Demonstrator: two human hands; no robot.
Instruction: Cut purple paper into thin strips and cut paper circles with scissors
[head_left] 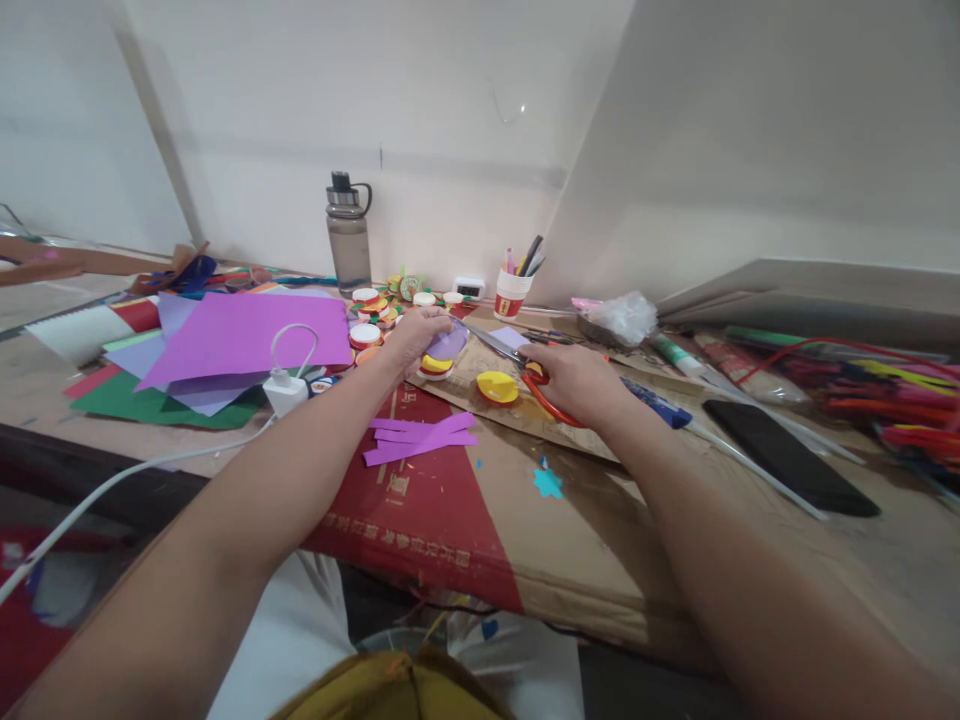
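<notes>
My left hand (421,335) pinches a light purple piece of paper (450,342) above the table's middle. My right hand (566,378) is closed round the orange handles of a pair of scissors (499,345), whose blades point left toward that paper. Just below the scissors lies a yellow round piece (497,387) with a red edge. Under the purple paper is another yellow and white round piece (436,368). Bright purple strips (420,437) lie crossed on the red part of the cardboard (450,520). A blue flower-shaped cutout (547,483) rests nearer to me.
Coloured sheets (255,330) and a white charger (285,392) are at the left. A bottle (349,240), round pieces (365,335) and a pen cup (513,292) stand behind. At the right are a black phone (787,455) and colourful craft sticks (900,400).
</notes>
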